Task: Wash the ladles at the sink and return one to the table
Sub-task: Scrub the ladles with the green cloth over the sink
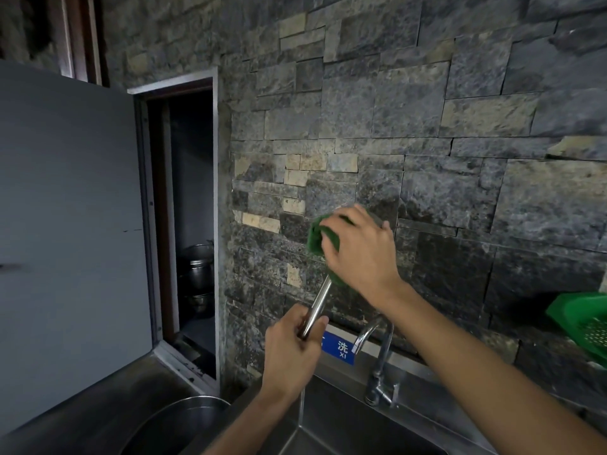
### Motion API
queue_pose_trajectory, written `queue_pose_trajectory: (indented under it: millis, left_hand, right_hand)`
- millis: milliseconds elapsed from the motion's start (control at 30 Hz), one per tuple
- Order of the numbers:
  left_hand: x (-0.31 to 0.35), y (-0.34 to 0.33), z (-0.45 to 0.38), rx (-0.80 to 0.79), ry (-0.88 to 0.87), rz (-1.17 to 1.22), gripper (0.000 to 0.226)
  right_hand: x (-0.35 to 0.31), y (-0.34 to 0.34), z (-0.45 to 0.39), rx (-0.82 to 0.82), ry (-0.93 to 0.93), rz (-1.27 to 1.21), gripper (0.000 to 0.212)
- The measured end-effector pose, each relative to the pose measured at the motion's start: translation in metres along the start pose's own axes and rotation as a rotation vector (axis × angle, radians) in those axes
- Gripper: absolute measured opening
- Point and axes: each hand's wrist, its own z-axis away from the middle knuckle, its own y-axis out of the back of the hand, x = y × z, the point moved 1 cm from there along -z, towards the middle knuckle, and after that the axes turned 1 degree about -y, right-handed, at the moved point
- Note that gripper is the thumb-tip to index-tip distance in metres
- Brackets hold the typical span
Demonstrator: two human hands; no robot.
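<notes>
Behind the sink, a rough grey stone-tile wall fills most of the head view. Left of it: flat grey panel, then a dark recessed opening in which stacked steel pots can be seen. Stainless sink at bottom centre, basin wall and rim in view; a thin stream of water falls into it below the left hand. Round steel basin sits on the counter at lower left, just beside the sink. Green plastic colander at the right edge, partly cut off by the frame. Chrome gooseneck tap mounted at the back of the sink, spout curving leftward. Blue label on the ledge just left of the tap.

Ladle: raised above the sink, steel handle tilted up and to the right; bowl hidden behind the pad and right hand. Left hand grips the lower end of the handle, fingers curled round it. Right hand clamps a green scouring pad over the ladle's upper end, fingers wrapped across the pad.
</notes>
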Motion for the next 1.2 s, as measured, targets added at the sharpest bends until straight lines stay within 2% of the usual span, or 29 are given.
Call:
queue_pose_trajectory:
  millis: [67,133,233,300,333,400,467,500,567,633,667,767,833,900,933,967,1067,1167,1200]
  left_hand:
    - [-0.007,0.000,0.009,-0.022,-0.023,-0.013,0.026]
    - [-0.015,0.003,0.019,-0.044,-0.054,-0.033,0.026]
    - [-0.021,0.011,0.030,-0.037,-0.062,-0.068,0.033]
    - [-0.023,0.012,0.033,-0.011,-0.041,-0.099,0.038]
    - [-0.022,0.012,0.033,0.003,-0.025,-0.098,0.037]
    - [-0.018,0.011,0.026,0.026,-0.001,-0.097,0.032]
    - [-0.013,0.009,0.017,0.016,-0.013,-0.123,0.028]
    - [-0.009,0.007,0.012,-0.003,-0.032,-0.134,0.027]
    - [-0.003,0.006,0.008,-0.024,-0.077,-0.160,0.025]
    - [-0.002,0.009,0.007,-0.025,-0.109,-0.172,0.023]
    - [-0.003,0.011,0.008,-0.028,-0.114,-0.179,0.023]
    - [-0.010,0.015,0.014,-0.041,-0.107,-0.204,0.024]
    - [-0.011,0.016,0.020,-0.084,-0.084,-0.203,0.022]
    - [-0.012,0.017,0.028,-0.114,-0.075,-0.205,0.024]
    - [-0.013,0.018,0.030,-0.120,-0.070,-0.210,0.026]
    - [-0.014,0.019,0.031,-0.119,-0.057,-0.209,0.027]
    - [-0.013,0.020,0.027,-0.079,-0.012,-0.120,0.023]
    - [-0.003,0.013,0.019,-0.071,0.033,0.008,0.024]
    - [0.000,0.006,0.018,-0.107,0.062,0.032,0.026]
  right_hand:
    - [0.005,0.007,-0.023,-0.183,-0.165,-0.177,0.021]
    - [0.021,0.016,-0.043,-0.409,-0.400,-0.479,0.013]
    - [0.048,0.025,-0.045,-0.543,-0.695,-0.844,0.015]
    - [0.058,0.018,-0.027,-0.492,-0.856,-1.037,0.020]
    - [0.060,0.011,-0.016,-0.405,-0.934,-1.129,0.021]
    - [0.052,-0.002,0.009,-0.120,-1.007,-1.256,0.012]
    - [0.027,-0.010,0.036,0.177,-0.904,-1.178,0.015]
    - [0.014,-0.010,0.045,0.275,-0.779,-1.042,0.021]
    - [-0.001,-0.015,0.057,0.332,-0.454,-0.635,0.035]
    - [0.000,-0.016,0.052,0.307,-0.197,-0.336,0.040]
    - [0.004,-0.017,0.047,0.278,-0.144,-0.241,0.040]
    - [0.007,-0.003,0.022,0.097,-0.141,-0.080,0.039]
    - [0.013,0.007,-0.006,-0.204,-0.242,-0.098,0.033]
    - [0.024,0.018,-0.028,-0.467,-0.407,-0.273,0.023]
    - [0.030,0.023,-0.032,-0.516,-0.486,-0.404,0.018]
    - [0.035,0.024,-0.031,-0.501,-0.553,-0.553,0.015]
    - [0.046,0.006,-0.002,-0.268,-0.832,-1.032,0.026]
    - [0.030,-0.020,0.041,-0.293,-1.094,-1.696,0.043]
    - [0.021,-0.025,0.051,-0.278,-1.153,-1.840,0.046]
